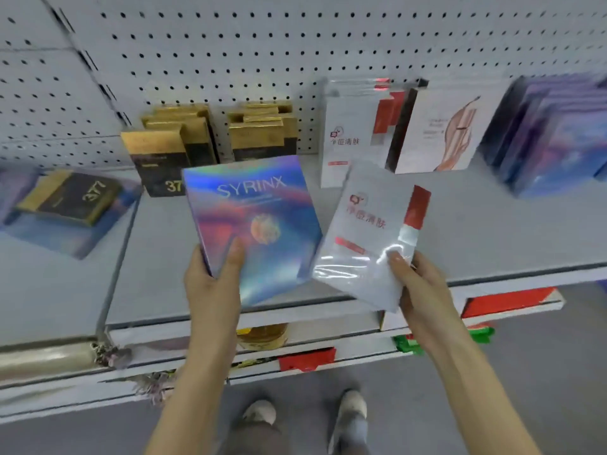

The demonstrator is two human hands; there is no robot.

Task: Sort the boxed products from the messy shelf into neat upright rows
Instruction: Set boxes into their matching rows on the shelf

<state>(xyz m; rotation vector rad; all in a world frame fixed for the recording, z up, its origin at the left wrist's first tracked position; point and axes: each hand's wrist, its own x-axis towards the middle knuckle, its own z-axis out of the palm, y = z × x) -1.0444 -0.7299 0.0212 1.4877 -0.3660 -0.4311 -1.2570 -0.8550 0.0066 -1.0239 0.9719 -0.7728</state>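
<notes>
Gripping SYRINX box w/ left hand, pinching white box by corner w/ right hand; risks dropping it, prob. too slick for that hold.

Perforated pegboard, shoes on grey floor

The bare left forearm and right forearm reach forward side by side. The left hand grips the lower left corner of an iridescent blue-and-pink square box, thumb flat on its front. The right hand pinches the lower edge of a flat white-and-red film-wrapped box, thumb on top.
</notes>
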